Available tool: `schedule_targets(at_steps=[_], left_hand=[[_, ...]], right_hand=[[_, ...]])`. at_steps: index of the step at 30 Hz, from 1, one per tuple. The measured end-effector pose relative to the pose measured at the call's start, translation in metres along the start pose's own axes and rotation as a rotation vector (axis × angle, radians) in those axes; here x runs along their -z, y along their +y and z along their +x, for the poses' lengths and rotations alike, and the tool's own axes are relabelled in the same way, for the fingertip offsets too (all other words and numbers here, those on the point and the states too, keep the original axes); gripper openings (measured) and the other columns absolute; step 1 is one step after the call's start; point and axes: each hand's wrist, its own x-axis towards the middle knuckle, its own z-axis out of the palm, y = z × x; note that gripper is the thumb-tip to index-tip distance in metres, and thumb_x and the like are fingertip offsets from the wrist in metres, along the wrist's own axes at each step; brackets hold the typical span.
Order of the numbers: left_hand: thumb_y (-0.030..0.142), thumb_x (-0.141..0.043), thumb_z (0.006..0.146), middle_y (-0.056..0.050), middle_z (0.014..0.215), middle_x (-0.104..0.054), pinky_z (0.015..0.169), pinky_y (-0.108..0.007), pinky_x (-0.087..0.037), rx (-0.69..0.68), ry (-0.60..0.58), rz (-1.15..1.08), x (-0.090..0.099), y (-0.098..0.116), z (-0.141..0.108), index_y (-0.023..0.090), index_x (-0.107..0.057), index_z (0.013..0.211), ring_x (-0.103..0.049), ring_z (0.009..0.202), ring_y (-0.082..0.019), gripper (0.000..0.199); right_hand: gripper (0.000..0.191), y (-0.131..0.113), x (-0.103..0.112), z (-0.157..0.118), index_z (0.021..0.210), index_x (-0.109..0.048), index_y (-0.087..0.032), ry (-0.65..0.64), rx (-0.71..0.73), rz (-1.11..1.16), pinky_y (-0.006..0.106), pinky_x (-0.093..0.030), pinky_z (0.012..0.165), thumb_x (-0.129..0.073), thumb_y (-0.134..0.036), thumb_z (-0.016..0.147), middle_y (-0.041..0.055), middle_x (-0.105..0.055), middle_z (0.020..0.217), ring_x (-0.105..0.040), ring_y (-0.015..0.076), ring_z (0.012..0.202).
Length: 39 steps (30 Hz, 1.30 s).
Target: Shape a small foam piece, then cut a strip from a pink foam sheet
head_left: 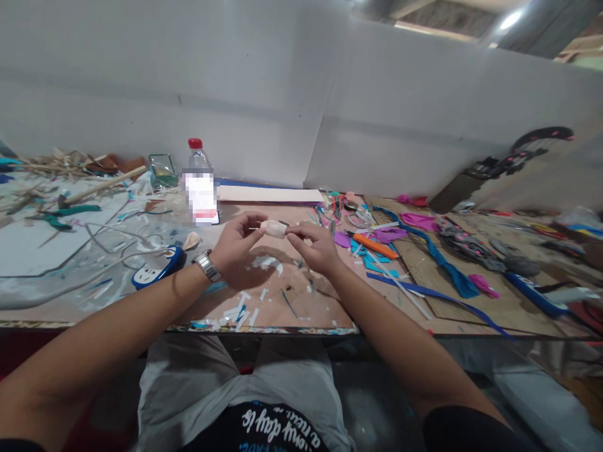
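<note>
A small pale, whitish piece is held up between my two hands, over the middle of the work table. My left hand, with a metal watch at its wrist, pinches the left end of the piece, where a thin stick-like tip shows. At the right end, the fingers of my right hand are closed on it, near a small dark part. White scraps lie on the table below my hands.
Behind my left hand are a phone and a red-capped bottle. A blue-and-white power strip and green pliers lie left. On the right are an orange cutter, blue strips and a black-grey object.
</note>
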Motion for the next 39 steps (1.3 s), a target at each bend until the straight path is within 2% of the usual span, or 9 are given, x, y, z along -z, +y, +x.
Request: schedule_targets(at_steps=[7, 11, 14, 20, 27, 30, 34, 39], left_hand=[[0.033, -0.069, 0.090, -0.009, 0.112, -0.067, 0.088, -0.035, -0.056, -0.118, -0.004, 0.080, -0.003, 0.005, -0.004, 0.018, -0.064, 0.109, -0.067, 0.100, -0.019, 0.024], [0.032, -0.068, 0.090, -0.010, 0.109, -0.067, 0.087, -0.035, -0.056, -0.145, -0.016, 0.096, -0.004, 0.008, -0.004, 0.018, -0.065, 0.107, -0.066, 0.100, -0.020, 0.021], [0.032, -0.068, 0.090, -0.010, 0.109, -0.067, 0.087, -0.035, -0.056, -0.149, 0.002, 0.097, -0.004, 0.009, -0.005, 0.018, -0.066, 0.106, -0.066, 0.099, -0.020, 0.021], [0.032, -0.066, 0.091, -0.009, 0.109, -0.067, 0.088, -0.036, -0.056, -0.190, 0.015, 0.107, -0.004, 0.006, -0.005, 0.019, -0.065, 0.108, -0.066, 0.101, -0.020, 0.021], [0.035, -0.066, 0.091, -0.009, 0.108, -0.066, 0.087, -0.034, -0.055, -0.221, -0.001, 0.133, -0.003, 0.005, -0.004, 0.019, -0.065, 0.107, -0.065, 0.101, -0.019, 0.022], [0.033, -0.066, 0.092, -0.008, 0.107, -0.067, 0.085, -0.032, -0.054, -0.249, -0.016, 0.152, -0.004, 0.006, -0.005, 0.019, -0.065, 0.107, -0.064, 0.099, -0.018, 0.021], [0.030, -0.064, 0.093, -0.008, 0.107, -0.066, 0.084, -0.031, -0.054, -0.282, -0.032, 0.182, -0.004, 0.008, -0.007, 0.019, -0.065, 0.107, -0.064, 0.099, -0.017, 0.018], [0.031, -0.064, 0.093, -0.009, 0.107, -0.067, 0.082, -0.032, -0.054, -0.310, -0.029, 0.212, -0.005, 0.011, -0.008, 0.019, -0.065, 0.107, -0.064, 0.097, -0.018, 0.018]], right_hand=[[0.034, 0.002, -0.010, -0.002, 0.099, -0.080, -0.019, 0.033, -0.201, 0.213, 0.028, -0.039, 0.061, -0.069, -0.047, 0.085, 0.0022, -0.064, 0.073, -0.051, 0.0152, 0.066], [0.036, -0.001, -0.012, -0.001, 0.084, -0.079, -0.018, 0.082, -0.285, 0.278, 0.027, -0.031, 0.055, -0.072, -0.053, 0.080, -0.0008, -0.053, 0.061, -0.041, 0.0123, 0.058], [0.039, -0.002, -0.013, -0.001, 0.077, -0.076, -0.018, 0.108, -0.320, 0.338, 0.026, -0.030, 0.054, -0.075, -0.056, 0.075, -0.0011, -0.051, 0.060, -0.039, 0.0120, 0.058], [0.038, 0.001, -0.014, -0.001, 0.073, -0.072, -0.017, 0.097, -0.343, 0.461, 0.027, -0.027, 0.053, -0.077, -0.055, 0.073, -0.0027, -0.048, 0.057, -0.037, 0.0104, 0.055], [0.044, 0.003, -0.015, -0.002, 0.093, -0.079, -0.017, 0.022, -0.318, 0.392, 0.026, -0.026, 0.054, -0.073, -0.058, 0.077, -0.0032, -0.046, 0.060, -0.034, 0.0101, 0.056], [0.042, 0.002, -0.014, -0.002, 0.081, -0.078, -0.017, 0.003, -0.304, 0.345, 0.027, -0.026, 0.055, -0.073, -0.059, 0.077, -0.0033, -0.044, 0.058, -0.034, 0.0105, 0.057], [0.047, 0.002, -0.014, -0.002, 0.059, -0.066, -0.017, -0.013, -0.287, 0.335, 0.027, -0.027, 0.056, -0.073, -0.060, 0.077, -0.0036, -0.042, 0.054, -0.035, 0.0107, 0.057], [0.047, 0.005, -0.015, -0.002, 0.061, -0.065, -0.017, -0.016, -0.332, 0.362, 0.027, -0.031, 0.056, -0.073, -0.061, 0.076, -0.0026, -0.048, 0.056, -0.040, 0.0114, 0.057]])
